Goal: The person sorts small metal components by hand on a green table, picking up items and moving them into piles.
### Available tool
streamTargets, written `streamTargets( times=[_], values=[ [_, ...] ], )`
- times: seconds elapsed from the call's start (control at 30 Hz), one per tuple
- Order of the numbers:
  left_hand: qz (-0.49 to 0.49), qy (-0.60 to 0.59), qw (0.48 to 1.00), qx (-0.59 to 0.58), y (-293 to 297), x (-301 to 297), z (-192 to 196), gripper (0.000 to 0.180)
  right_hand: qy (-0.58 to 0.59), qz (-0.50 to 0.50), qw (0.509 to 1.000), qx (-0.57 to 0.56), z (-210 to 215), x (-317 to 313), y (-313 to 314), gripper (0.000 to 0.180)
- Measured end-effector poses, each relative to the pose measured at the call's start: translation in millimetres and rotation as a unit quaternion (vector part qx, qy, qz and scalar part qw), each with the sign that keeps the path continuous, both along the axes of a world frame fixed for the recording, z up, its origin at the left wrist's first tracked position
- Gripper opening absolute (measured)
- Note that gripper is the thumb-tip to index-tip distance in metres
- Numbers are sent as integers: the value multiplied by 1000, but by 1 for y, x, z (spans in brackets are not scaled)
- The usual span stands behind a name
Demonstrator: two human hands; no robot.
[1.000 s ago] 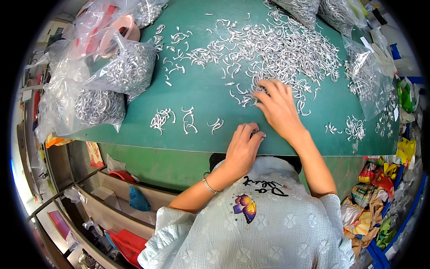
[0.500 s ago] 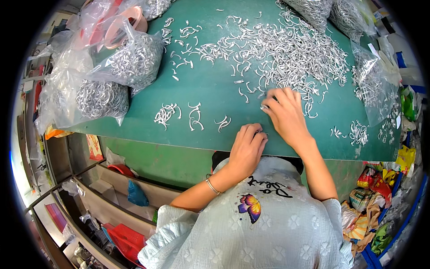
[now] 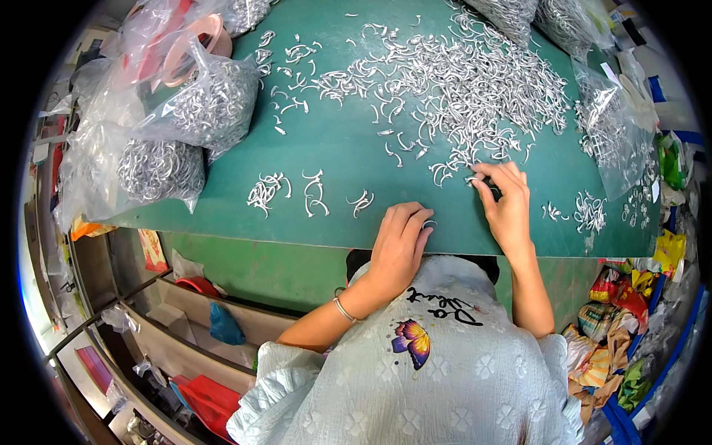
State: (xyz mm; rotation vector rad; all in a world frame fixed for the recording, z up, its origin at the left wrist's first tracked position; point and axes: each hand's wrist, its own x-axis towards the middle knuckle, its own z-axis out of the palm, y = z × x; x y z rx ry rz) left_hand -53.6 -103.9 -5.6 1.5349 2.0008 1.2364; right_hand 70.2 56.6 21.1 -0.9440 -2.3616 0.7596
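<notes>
Near the table's front edge, my left hand (image 3: pixel 399 243) is closed, with a small curved silver metal piece (image 3: pixel 430 222) showing between its thumb and fingers. To its right, my right hand (image 3: pixel 507 206) pinches another small metal piece (image 3: pixel 471 179) between thumb and fingertips. Its fingertips are at the lower edge of a wide pile of curved silver metal pieces (image 3: pixel 475 89). Left of my left hand lie a few pieces (image 3: pixel 361 202), a short column of pieces (image 3: pixel 314 194) and a small heap (image 3: pixel 268 191).
Clear plastic bags full of silver pieces (image 3: pixel 161 169) stand at the left, beside a pink basin (image 3: pixel 211 44). Another bag (image 3: pixel 612 133) lies at the right, above a small heap (image 3: pixel 589 213). The green tabletop (image 3: pixel 334 152) ends just before my body.
My right hand has moved right and slightly down along the pile's edge, its fingers now pinched on a piece. My left hand stays near the front edge, its piece now more visible.
</notes>
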Motion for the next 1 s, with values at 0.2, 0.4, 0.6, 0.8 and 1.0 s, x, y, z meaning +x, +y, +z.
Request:
streamTargets(
  times=[0.2,0.4,0.6,0.8,1.0],
  values=[
    [11,-6,1000,-2,2,1,4,49,50,45,998,8,-4,-4,-25,12],
    [-12,21,1000,-19,4,2,4,63,58,32,998,6,-3,7,-24,14],
    [21,23,999,-30,4,3,7,67,-84,32,991,95,-7,8,-11,14],
    [24,50,998,-35,2,1,9,54,-52,49,994,83,-7,5,-20,10],
    [-7,79,996,-27,23,-6,7,20,-54,72,993,74,-1,5,-24,8]
  ],
)
